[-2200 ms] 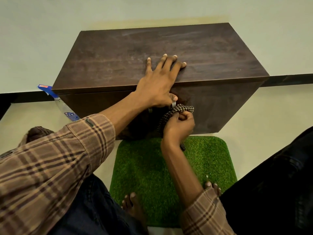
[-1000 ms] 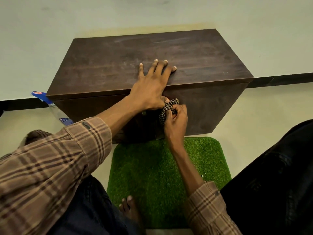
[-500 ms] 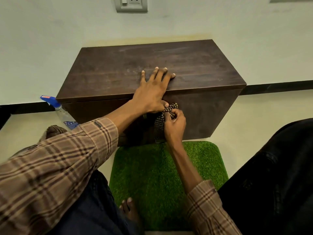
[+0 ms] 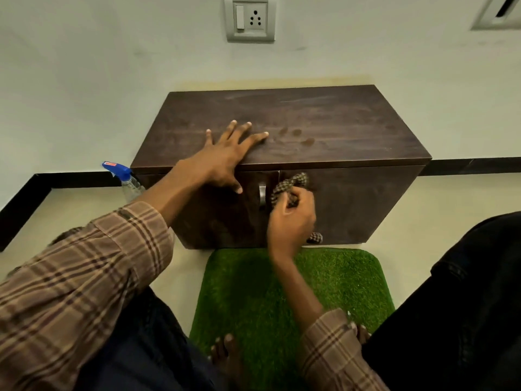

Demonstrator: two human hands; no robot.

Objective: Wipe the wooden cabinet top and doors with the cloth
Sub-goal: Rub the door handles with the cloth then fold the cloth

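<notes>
A low dark wooden cabinet (image 4: 338, 128) stands against the wall, both front doors closed. My left hand (image 4: 225, 156) lies flat and spread on the top near its front edge, thumb hanging over the left door. Damp fingerprints (image 4: 296, 135) show on the top to its right. My right hand (image 4: 291, 221) is closed around a bunched black-and-white checked cloth (image 4: 290, 184), pressed against the upper part of the right door just beside the seam. A metal handle (image 4: 262, 194) on the left door is exposed. A loose end of the cloth hangs below my wrist.
A spray bottle (image 4: 124, 176) with a blue trigger stands on the floor at the cabinet's left end. A green artificial-grass mat (image 4: 310, 292) lies in front, with my bare toes on it. A wall socket (image 4: 249, 19) sits above the cabinet. My dark-trousered knee fills the right.
My left hand slid left along the top, leaving damp fingerprints and uncovering the metal handle. My right hand with the cloth shifted right onto the right door. The camera tilted up.
</notes>
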